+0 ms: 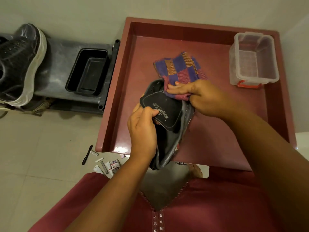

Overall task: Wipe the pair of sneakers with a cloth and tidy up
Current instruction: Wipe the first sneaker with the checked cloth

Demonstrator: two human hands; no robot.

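Head view: one camera, looking down.
Sneaker [168, 131]: dark grey, held over the maroon tray [115, 91] at its 6 o'clock edge; looks light, upper soft, sole stiffer.
Left hand [142, 131]: fingers curled round the tongue [162, 109], folding it back.
Right hand [204, 96]: pinches the checked cloth [178, 67] against the collar.
Second sneaker [18, 64]: on the rack at 9 o'clock.
Best hold: probably heel or sole; the tongue flexes.

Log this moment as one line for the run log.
left hand holds sneaker | right hand presses cloth on it | over tray
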